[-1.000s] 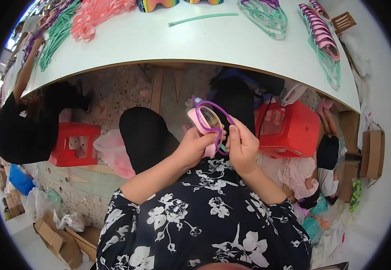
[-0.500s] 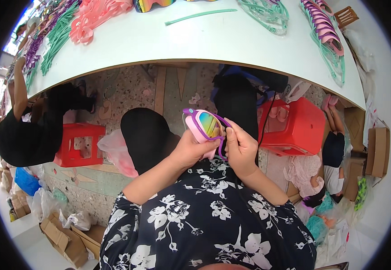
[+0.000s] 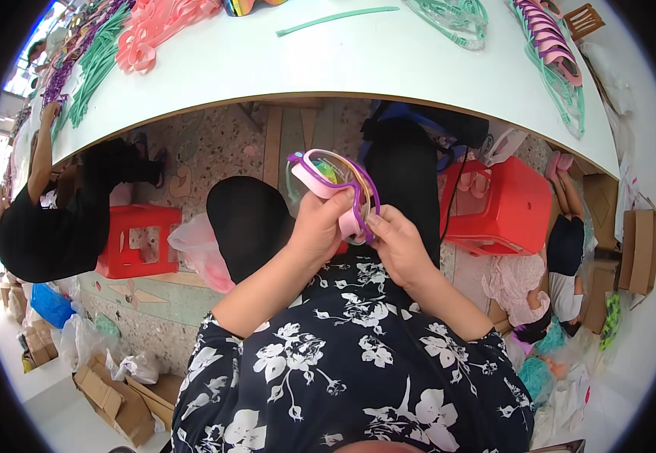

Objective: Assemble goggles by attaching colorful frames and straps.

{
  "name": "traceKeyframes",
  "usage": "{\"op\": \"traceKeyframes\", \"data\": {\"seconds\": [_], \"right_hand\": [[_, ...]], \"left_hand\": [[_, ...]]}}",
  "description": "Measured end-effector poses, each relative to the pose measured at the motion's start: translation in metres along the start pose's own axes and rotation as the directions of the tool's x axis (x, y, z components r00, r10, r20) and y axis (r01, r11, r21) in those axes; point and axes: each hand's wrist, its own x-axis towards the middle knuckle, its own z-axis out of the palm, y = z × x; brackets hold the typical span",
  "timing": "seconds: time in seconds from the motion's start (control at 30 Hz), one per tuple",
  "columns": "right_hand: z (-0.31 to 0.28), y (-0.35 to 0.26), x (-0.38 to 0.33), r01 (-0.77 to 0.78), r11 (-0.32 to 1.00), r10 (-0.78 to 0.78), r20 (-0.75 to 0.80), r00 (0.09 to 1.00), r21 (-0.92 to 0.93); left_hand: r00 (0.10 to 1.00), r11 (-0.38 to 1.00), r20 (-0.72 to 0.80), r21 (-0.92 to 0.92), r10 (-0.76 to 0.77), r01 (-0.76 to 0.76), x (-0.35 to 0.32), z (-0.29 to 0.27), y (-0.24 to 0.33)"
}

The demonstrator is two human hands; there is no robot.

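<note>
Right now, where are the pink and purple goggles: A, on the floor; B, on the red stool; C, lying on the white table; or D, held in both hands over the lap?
D: both hands, left and right, grip the goggles above the lap, below the table edge.

brown cardboard boxes [image 3: 640,251] far right, flattened cartons [image 3: 120,396] lower left

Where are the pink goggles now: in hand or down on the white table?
In hand: both hands, left and right, grip the pink goggles below the white table.
</note>
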Motion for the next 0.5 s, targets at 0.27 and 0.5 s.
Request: {"op": "traceKeyframes", "data": {"seconds": [0.27,0.5], "right_hand": [[-0.034,-0.096,0.022,0.199,0.838,-0.201,0.051,0.978,-0.508],[-0.036,-0.182,0.065,0.408,0.292,0.194,0.471,0.860,-0.865]], "left_hand": [[0.957,0.750,-0.007,0.619,-0.291,0.233,-0.042,0.014,0.015],[0.996,0.441,0.083,0.893,0.034,-0.089,-0.010,0.021,0.053]]}}
